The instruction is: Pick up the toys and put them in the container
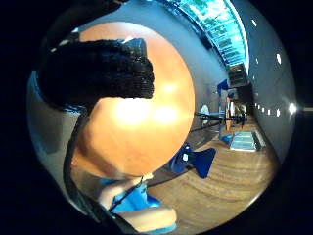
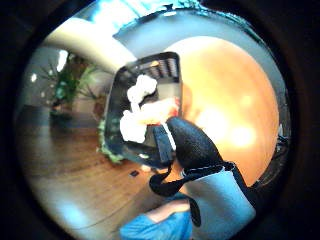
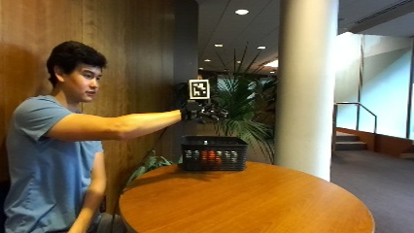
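A black mesh basket [image 3: 213, 153] stands at the far edge of the round wooden table [image 3: 259, 204]. Through its mesh, orange and pale toys [image 3: 208, 156] show inside. In the thumb side view the basket [image 2: 117, 95] holds two white toys [image 2: 140, 90] and an orange one [image 2: 160, 111]. My gloved right hand [image 3: 202, 111] hangs in the air above the basket on an outstretched arm, apart from it. Its fingers [image 1: 98, 73] are loosely bent and hold nothing. No toy lies on the tabletop [image 1: 142, 122].
A white column [image 3: 307, 82] rises behind the table on the right. A potted plant [image 3: 242, 102] stands behind the basket, and a wood-panelled wall runs along the left. A blue chair [image 1: 198, 160] stands on the floor beside the table.
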A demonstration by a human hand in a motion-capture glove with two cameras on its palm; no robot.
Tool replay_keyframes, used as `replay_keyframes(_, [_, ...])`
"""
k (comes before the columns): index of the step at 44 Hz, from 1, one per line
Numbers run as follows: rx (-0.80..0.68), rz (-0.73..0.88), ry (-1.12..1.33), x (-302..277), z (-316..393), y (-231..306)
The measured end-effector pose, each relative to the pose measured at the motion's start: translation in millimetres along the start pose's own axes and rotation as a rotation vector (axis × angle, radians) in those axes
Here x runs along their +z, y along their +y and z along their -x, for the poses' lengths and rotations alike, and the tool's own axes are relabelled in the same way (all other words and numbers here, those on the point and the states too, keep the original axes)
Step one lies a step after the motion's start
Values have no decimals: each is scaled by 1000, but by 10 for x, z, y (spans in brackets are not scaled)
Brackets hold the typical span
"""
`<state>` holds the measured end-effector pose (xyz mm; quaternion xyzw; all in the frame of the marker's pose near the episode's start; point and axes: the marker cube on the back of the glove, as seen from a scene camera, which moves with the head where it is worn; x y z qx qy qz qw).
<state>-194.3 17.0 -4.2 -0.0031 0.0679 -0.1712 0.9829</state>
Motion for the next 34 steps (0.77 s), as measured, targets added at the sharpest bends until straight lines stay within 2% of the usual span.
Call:
replay_keyframes(5, [158,-2,-59,40,-350,103])
replay_keyframes(9, [130,4,-15,115,-798,257])
replay_keyframes(13, [49,-12,-70,132,-1068,388])
replay_keyframes(18, [103,-16,-37,200,-1368,436])
replay_keyframes(25, [86,-53,-102,284,-1490,450])
replay_keyframes(30, [173,-16,8,437,-1742,495])
replay_keyframes(34, [161,-16,22,458,-1774,522])
